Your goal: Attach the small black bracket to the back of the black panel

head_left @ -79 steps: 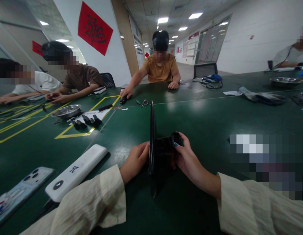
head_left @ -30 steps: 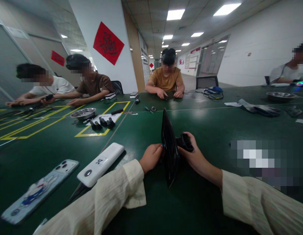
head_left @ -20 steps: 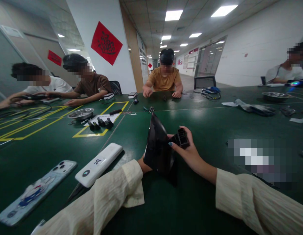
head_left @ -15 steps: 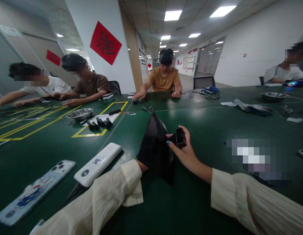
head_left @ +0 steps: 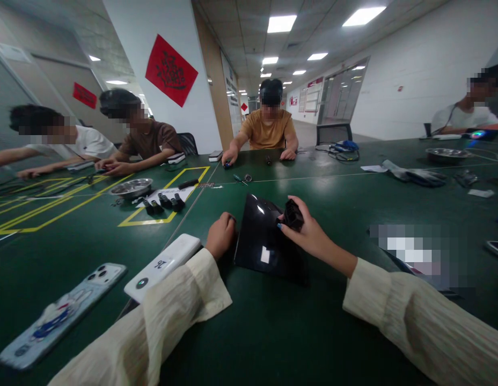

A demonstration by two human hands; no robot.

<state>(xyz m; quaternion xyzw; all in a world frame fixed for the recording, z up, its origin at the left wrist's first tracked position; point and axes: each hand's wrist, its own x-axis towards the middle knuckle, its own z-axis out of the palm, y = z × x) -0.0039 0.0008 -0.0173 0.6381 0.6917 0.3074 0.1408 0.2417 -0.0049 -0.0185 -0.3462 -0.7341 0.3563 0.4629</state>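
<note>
A glossy black panel [head_left: 263, 241] stands tilted over the green table in front of me, light reflected on its face. My right hand [head_left: 309, 230] grips a blocky black plastic part [head_left: 293, 215] with open recesses, at the panel's upper right. Whether that part is joined to the panel cannot be made out. My left hand [head_left: 220, 236] is by the panel's left edge, its fingers curled inward. Something small and dark may be in those fingers, but it is too hidden to name.
To the left lie a white device marked 26 [head_left: 162, 268] and a phone in a patterned case [head_left: 64, 316]. Several black parts [head_left: 164, 202] and a metal bowl [head_left: 131, 187] are farther off. A screwdriver [head_left: 239, 178] lies ahead. Other people sit around the green table [head_left: 249, 332].
My left hand has come out from behind the panel to its left side. The panel has turned, showing more of its face. My right hand still grips the black plastic part.
</note>
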